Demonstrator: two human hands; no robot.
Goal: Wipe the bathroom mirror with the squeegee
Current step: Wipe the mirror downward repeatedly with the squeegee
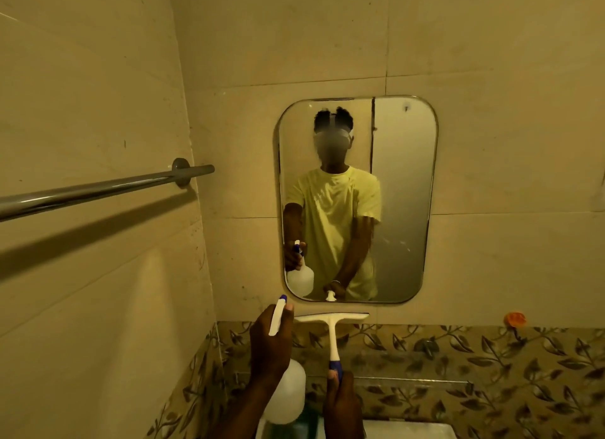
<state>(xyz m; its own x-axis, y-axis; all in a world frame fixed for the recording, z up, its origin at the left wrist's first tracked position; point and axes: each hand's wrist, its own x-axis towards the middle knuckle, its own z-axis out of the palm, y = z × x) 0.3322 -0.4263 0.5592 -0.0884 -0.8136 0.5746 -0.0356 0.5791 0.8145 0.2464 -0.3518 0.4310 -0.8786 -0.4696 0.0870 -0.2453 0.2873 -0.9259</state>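
A rounded rectangular mirror [399, 190] hangs on the tiled wall straight ahead, showing a person in a yellow shirt. My left hand [270, 343] grips a white spray bottle [288, 396] by its trigger head, nozzle pointing up toward the mirror's lower left corner. My right hand [342, 402] holds the blue grip of a white squeegee [332, 324], upright, its blade level just below the mirror's bottom edge and apart from the glass.
A chrome towel bar [98, 190] juts from the left wall at head height. A leaf-patterned tile band [474, 373] runs below the mirror, with an orange hook [514, 319] at right. A white basin edge [409, 430] shows at the bottom.
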